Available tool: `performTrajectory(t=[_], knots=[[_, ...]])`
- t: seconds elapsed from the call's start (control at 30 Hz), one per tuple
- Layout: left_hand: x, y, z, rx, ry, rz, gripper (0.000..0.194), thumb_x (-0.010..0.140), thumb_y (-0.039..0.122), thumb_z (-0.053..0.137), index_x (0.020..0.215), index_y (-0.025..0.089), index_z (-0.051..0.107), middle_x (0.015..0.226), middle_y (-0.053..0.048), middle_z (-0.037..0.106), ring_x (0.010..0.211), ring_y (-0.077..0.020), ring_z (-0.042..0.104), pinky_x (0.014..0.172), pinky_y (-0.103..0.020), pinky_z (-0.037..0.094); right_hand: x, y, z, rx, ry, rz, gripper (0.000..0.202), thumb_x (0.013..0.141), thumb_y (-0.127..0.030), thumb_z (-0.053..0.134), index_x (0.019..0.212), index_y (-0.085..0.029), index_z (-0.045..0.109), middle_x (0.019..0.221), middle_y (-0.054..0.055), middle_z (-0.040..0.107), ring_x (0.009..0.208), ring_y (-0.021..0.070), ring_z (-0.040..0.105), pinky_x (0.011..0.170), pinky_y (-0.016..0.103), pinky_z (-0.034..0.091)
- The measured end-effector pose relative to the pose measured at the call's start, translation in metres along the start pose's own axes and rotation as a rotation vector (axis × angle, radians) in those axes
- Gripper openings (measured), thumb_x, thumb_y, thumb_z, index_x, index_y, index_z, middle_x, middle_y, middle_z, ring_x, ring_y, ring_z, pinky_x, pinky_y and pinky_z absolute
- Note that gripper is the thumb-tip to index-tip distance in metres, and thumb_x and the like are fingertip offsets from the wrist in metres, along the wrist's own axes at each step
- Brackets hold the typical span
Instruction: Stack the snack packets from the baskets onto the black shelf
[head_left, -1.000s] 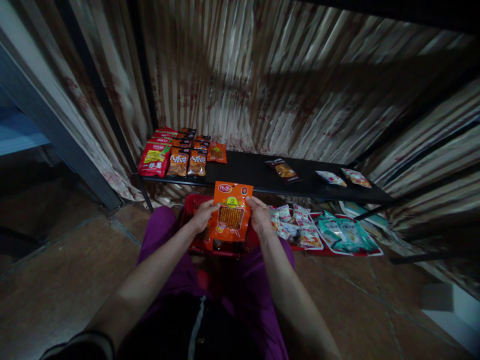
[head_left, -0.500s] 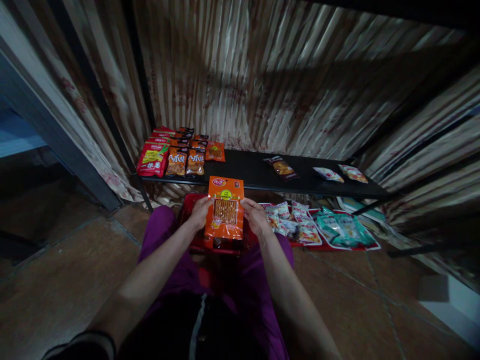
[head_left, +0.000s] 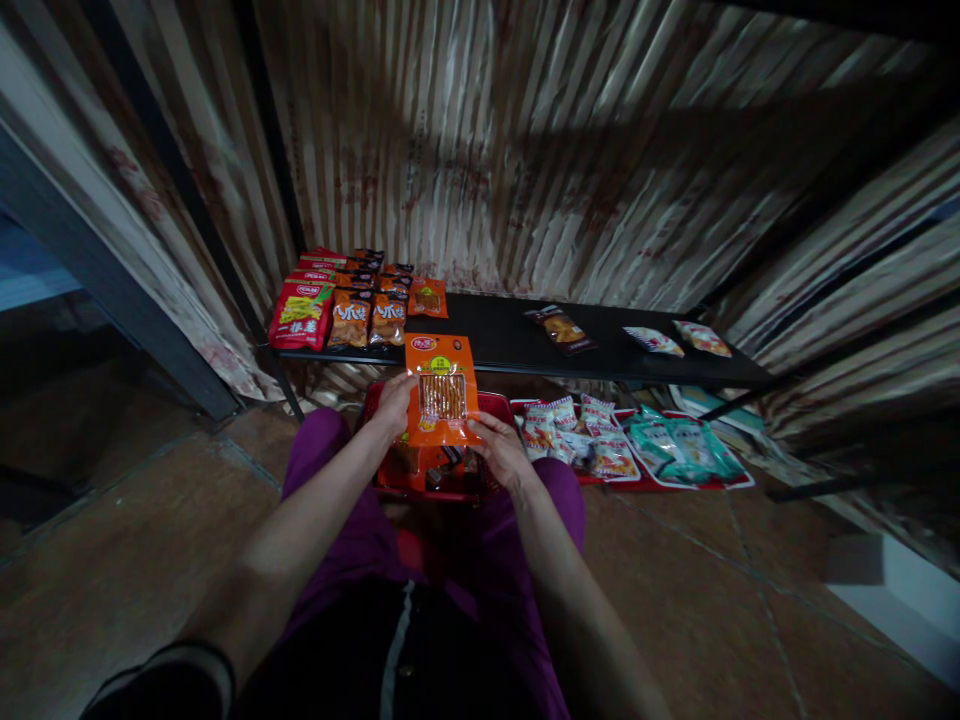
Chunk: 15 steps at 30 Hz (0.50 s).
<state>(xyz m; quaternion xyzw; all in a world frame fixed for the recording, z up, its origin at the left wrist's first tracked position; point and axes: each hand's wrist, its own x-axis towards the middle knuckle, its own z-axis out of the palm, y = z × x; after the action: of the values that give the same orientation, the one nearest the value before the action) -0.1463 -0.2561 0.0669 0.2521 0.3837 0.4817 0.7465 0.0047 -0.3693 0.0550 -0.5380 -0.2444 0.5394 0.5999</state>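
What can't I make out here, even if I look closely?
All in the head view:
- Some fingers of the left hand and right hand: behind the orange packet.
- Part of the red basket's contents: under that packet.
- The packet's fine print: too small.
- Lower parts of the rear snack bags: behind the front bags.

Snack packets (head_left: pixel 350 318) grouped at shelf's (head_left: pixel 495 335) left end; basket (head_left: pixel 370 400) before shelf, trays (head_left: pixel 645 478) right of basket.
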Motion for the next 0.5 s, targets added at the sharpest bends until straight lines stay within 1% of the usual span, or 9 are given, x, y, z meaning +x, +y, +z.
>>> performTrajectory(t=[0.07, 0.17, 0.23, 0.3, 0.4, 0.5], knots=[[0.002, 0.001, 0.002, -0.011, 0.004, -0.002, 0.015, 0.065, 0.021, 0.072, 0.077, 0.015, 0.063, 0.063, -0.001, 0.068, 0.074, -0.0196, 0.067, 0.075, -0.032, 0.052, -0.001, 0.005, 0.0, 0.014, 0.028, -0.007, 0.029, 0.053, -0.027, 0.082, 0.079, -0.02, 0.071, 0.079, 0.001, 0.073, 0.065, 0.0136, 0.067, 0.057, 0.022, 0.054], [0.004, 0.003, 0.004, -0.011, 0.0, -0.002, 0.015, 0.065, 0.019, 0.072, 0.076, 0.015, 0.063, 0.064, -0.001, 0.068, 0.07, -0.0181, 0.067, 0.072, -0.03, 0.052, -0.003, 0.012, 0.004, 0.079, 0.11, -0.049, 0.028, 0.051, -0.024, 0.082, 0.076, -0.019, 0.071, 0.076, 0.0, 0.073, 0.064, 0.0124, 0.067, 0.057, 0.021, 0.054], [0.004, 0.005, 0.006, -0.012, -0.028, -0.011, 0.014, 0.065, 0.018, 0.072, 0.076, 0.014, 0.063, 0.065, -0.002, 0.069, 0.068, -0.0175, 0.067, 0.07, -0.029, 0.052, -0.004, 0.014, 0.006, 0.132, 0.149, -0.077, 0.028, 0.05, -0.023, 0.082, 0.076, -0.019, 0.071, 0.074, 0.0, 0.073, 0.064, 0.0124, 0.067, 0.057, 0.021, 0.055], [0.001, 0.008, 0.007, -0.016, -0.092, -0.041, 0.015, 0.065, 0.018, 0.071, 0.078, 0.014, 0.064, 0.066, -0.002, 0.069, 0.068, -0.0175, 0.067, 0.07, -0.029, 0.052, -0.005, 0.013, 0.009, 0.171, 0.17, -0.087, 0.027, 0.05, -0.022, 0.082, 0.075, -0.019, 0.071, 0.072, -0.001, 0.073, 0.063, 0.0121, 0.067, 0.057, 0.021, 0.055], [-0.007, 0.012, 0.004, -0.003, -0.23, -0.081, 0.017, 0.064, 0.016, 0.071, 0.08, 0.013, 0.066, 0.072, -0.004, 0.071, 0.069, -0.0172, 0.067, 0.07, -0.028, 0.052, -0.007, 0.008, 0.01, 0.21, 0.201, -0.085, 0.023, 0.05, -0.018, 0.08, 0.071, -0.019, 0.07, 0.07, -0.001, 0.073, 0.06, 0.0118, 0.066, 0.056, 0.02, 0.055], [-0.018, 0.01, -0.001, 0.038, -0.364, -0.084, 0.03, 0.061, 0.01, 0.071, 0.091, 0.012, 0.066, 0.081, -0.005, 0.072, 0.073, -0.0166, 0.067, 0.073, -0.027, 0.052, -0.007, 0.003, 0.012, 0.237, 0.234, -0.093, 0.022, 0.05, -0.015, 0.077, 0.07, -0.02, 0.069, 0.068, -0.001, 0.072, 0.058, 0.0123, 0.066, 0.054, 0.021, 0.055]])
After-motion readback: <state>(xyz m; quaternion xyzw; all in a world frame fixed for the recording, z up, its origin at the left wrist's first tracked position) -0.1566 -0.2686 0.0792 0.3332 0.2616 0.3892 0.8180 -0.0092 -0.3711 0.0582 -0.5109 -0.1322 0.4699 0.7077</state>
